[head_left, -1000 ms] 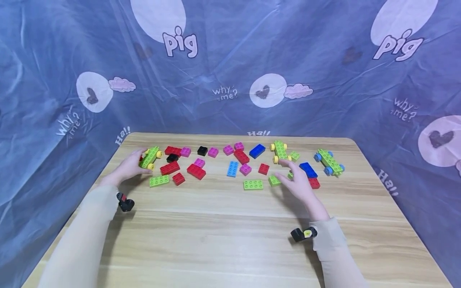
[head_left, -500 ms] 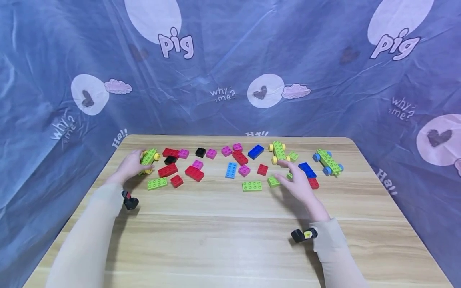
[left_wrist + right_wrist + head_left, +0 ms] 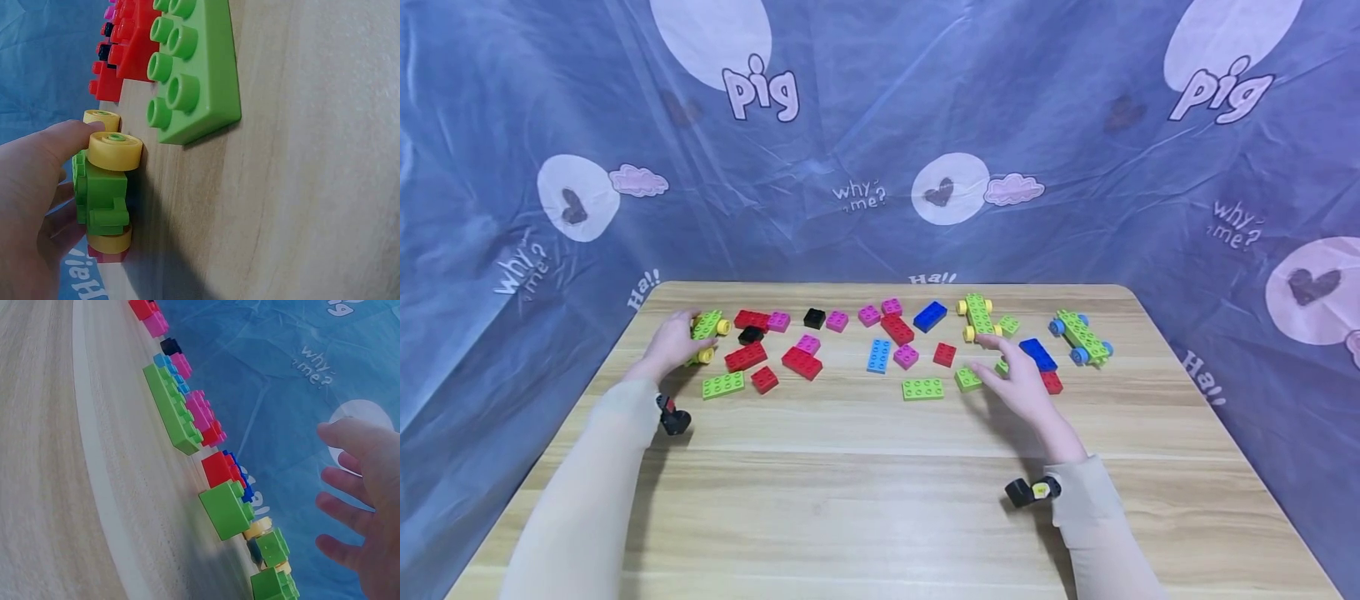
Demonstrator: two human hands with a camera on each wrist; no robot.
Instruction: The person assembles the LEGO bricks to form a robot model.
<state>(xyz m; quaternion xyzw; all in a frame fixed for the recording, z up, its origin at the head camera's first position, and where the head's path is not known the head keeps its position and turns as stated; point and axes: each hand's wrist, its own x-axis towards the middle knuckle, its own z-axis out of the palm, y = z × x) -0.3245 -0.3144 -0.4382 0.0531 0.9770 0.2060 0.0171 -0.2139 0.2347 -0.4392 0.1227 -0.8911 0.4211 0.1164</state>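
Observation:
At the table's far left, my left hand [image 3: 672, 343] holds a green toy car base with yellow wheels [image 3: 707, 325]. In the left wrist view the thumb [image 3: 72, 139] lies against a yellow wheel [image 3: 115, 151], and the other fingers reach round the far side. A pink-red piece [image 3: 107, 255] shows past the base. My right hand [image 3: 1021, 382] hovers with fingers spread and nothing in them, over small green bricks [image 3: 968, 379]. Just beyond its fingertips stands another green car base with yellow wheels [image 3: 979, 315].
Red, pink and black bricks lie left of centre, with a long green brick [image 3: 723, 385] near my left hand. A light blue brick [image 3: 879, 356] and a green brick [image 3: 922, 389] are mid-table. A blue-wheeled car base [image 3: 1081, 337] stands far right. Patterned blue cloth [image 3: 865, 233] hangs behind.
My left thumb has come over the near end of the yellow-wheeled car base, which was beside it before. The right hand stays in place. The head view has shifted slightly.

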